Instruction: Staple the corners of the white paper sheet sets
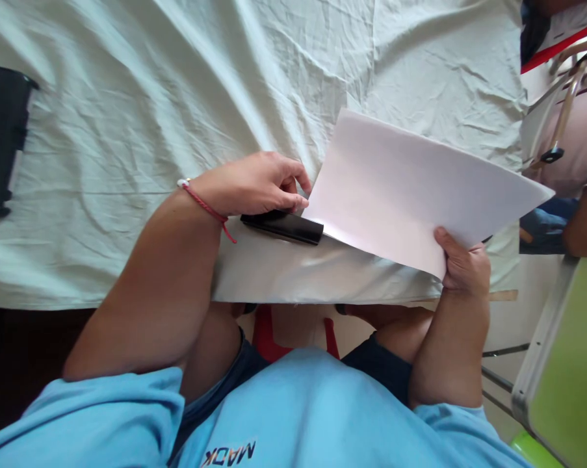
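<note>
A small stack of white paper (400, 188) is tilted over the cloth-covered table, its right end raised. My right hand (463, 263) grips its lower right edge, thumb on top and fingers underneath. At the left edge of the sheets, my left hand (273, 185) has its thumb and forefinger drawn together on the paper's corner. The fingertips partly hide that corner. A black stapler (283, 227) lies just below my left hand, its right end against the lower left edge of the paper. Whether the paper sits inside the stapler's mouth I cannot tell.
A pale wrinkled cloth (151, 78) covers the table. At the far left sits a black case (3, 140). Another person (576, 130) is at the right, beside a metal-framed chair. A green chair-like panel (571, 364) stands at the lower right.
</note>
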The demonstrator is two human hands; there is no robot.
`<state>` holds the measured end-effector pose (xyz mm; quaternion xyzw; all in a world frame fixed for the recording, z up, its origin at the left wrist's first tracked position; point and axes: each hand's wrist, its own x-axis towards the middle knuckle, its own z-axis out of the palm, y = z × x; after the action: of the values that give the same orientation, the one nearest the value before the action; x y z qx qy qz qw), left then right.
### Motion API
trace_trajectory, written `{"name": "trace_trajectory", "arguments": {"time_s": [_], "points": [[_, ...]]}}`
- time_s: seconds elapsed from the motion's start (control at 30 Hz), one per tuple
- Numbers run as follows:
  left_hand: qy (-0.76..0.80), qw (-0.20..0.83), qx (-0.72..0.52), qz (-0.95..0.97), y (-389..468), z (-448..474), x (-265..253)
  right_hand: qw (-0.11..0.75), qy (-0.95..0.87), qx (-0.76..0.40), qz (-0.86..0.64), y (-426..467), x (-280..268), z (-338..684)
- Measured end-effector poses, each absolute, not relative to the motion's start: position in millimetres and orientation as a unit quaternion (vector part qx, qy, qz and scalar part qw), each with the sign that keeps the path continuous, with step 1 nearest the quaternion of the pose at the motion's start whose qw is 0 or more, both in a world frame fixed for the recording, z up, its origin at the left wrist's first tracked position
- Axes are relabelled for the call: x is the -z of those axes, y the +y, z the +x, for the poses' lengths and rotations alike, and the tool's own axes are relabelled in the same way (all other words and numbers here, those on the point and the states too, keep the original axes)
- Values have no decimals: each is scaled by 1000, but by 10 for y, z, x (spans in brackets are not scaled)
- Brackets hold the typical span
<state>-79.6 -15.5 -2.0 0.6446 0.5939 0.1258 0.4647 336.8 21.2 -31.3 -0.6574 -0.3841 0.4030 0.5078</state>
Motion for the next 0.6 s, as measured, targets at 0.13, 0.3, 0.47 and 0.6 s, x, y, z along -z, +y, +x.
{"name": "trace_trajectory", "arguments": {"time_s": [0.13, 0.3, 0.47, 0.6], "points": [[572, 457, -140, 667, -171, -858, 18, 512, -390, -387, -660, 196, 307, 3440], [526, 482, -165, 681, -202, -923, -30, 515, -397, -376, -660, 180, 331, 3562], [450, 502, -130, 727, -211, -928, -52, 519, -393, -366, -666, 166, 321, 3672], [450, 494, -133, 732, -199, -917, -40, 520, -389, -361, -669, 146, 295, 3693]]}}
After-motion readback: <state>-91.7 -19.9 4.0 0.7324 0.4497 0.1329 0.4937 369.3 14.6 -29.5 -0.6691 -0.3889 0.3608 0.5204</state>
